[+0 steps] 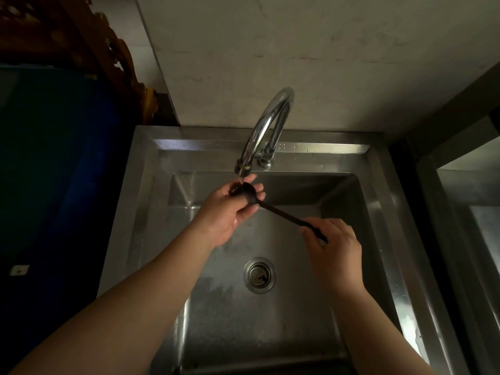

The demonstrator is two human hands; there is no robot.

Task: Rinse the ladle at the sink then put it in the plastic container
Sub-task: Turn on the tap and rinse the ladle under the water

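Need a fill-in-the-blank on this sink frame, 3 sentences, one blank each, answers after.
1. The left hand cups the bowl of the dark long-handled ladle right under the spout of the curved chrome ____.
2. The right hand grips the ladle by its ____.
3. The round metal drain strainer sits in the floor of the stainless steel ____.

Missing words: faucet; handle; sink

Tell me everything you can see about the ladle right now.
The ladle is dark, with a small round bowl and a long thin handle; its material is unclear. It is held slanting above the sink basin, bowl right under the faucet spout. The left hand cups the bowl; the right hand grips the handle's end.
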